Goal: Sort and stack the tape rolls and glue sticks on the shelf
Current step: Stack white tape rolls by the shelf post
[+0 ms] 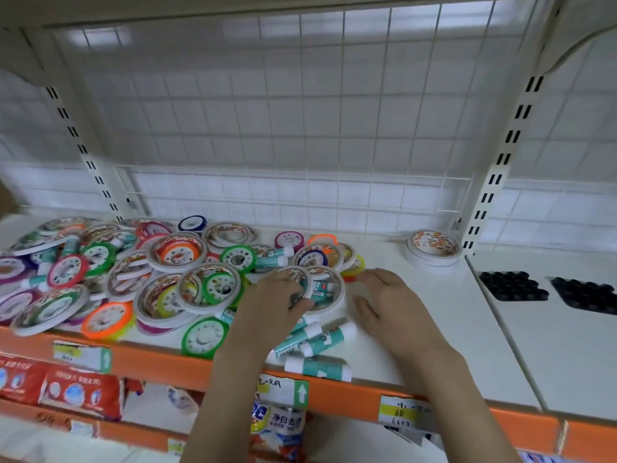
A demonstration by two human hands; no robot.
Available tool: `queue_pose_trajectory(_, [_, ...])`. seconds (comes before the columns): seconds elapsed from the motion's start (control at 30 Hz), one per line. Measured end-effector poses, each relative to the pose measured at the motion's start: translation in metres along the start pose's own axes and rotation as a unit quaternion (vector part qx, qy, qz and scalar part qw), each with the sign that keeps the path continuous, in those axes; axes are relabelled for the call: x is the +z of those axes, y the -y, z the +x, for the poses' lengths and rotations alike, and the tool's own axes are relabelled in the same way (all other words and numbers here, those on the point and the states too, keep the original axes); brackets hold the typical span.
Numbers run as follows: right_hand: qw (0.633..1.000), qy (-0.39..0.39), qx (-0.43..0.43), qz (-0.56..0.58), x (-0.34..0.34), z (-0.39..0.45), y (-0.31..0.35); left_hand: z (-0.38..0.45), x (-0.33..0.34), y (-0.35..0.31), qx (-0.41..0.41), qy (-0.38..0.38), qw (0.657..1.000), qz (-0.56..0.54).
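**Both hands in the tape pile, small stack at back right**

Left hand (278, 300) was down on the right edge of the loose pile, fingers curled round a white double-sided tape roll (325, 289) that had glue sticks showing through its middle. Grip looked like a pinch on the rim; motion blur hid the fingertips.

Right hand (389, 300) was just right of that roll, fingers spread and relaxed over the bare white shelf (417, 329), holding nothing. Could not tell whether the fingertips touched the surface.

The pile of tape rolls (140, 272) covered the shelf's left and centre: white rolls with red-patterned labels mixed with green, orange, purple and pink ones, overlapping and tilted. A green tape roll (204, 337) lay at the front edge.

Teal-and-white glue sticks (320, 337) lay loose between the forearms, one glue stick (317, 368) at the very front edge, more buried in the pile.

A neat stack of white tape rolls (433, 250) stood at the back right by the upright, well apart from the pile.

Black trays (512, 286) sat on the next shelf section. Price labels (402, 412) hung on the orange shelf front.
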State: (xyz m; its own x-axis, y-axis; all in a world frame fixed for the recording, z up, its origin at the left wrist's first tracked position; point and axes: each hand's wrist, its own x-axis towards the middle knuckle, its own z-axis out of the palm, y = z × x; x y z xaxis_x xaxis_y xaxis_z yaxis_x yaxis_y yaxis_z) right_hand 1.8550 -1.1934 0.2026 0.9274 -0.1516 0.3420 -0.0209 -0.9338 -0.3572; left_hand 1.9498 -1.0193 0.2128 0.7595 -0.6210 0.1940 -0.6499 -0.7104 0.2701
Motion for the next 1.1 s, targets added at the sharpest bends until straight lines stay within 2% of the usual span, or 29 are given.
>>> queue_pose_trajectory(0.1, [1.0,-0.006,0.006,-0.007,0.002,0.001,0.001,0.002,-0.001,0.001,0.008,-0.015,1.0,0.021])
queue_pose_trajectory(0.33, [0.999,-0.03,0.044,0.0,0.003,0.005,0.004,0.01,-0.016,0.01,0.026,-0.038,0.998,-0.048])
queue_pose_trajectory(0.63, [1.0,-0.018,0.004,-0.002,0.017,0.021,0.027,0.008,-0.039,0.037,0.037,-0.141,0.989,-0.033])
queue_pose_trajectory(0.93, [0.999,0.05,-0.017,0.011,0.019,0.021,0.03,0.01,-0.037,0.055,-0.013,-0.135,0.991,-0.01])
queue_pose_trajectory(1.1, [0.997,0.071,-0.026,0.023,0.016,0.016,0.02,0.018,-0.029,0.05,-0.009,-0.132,0.991,-0.01])
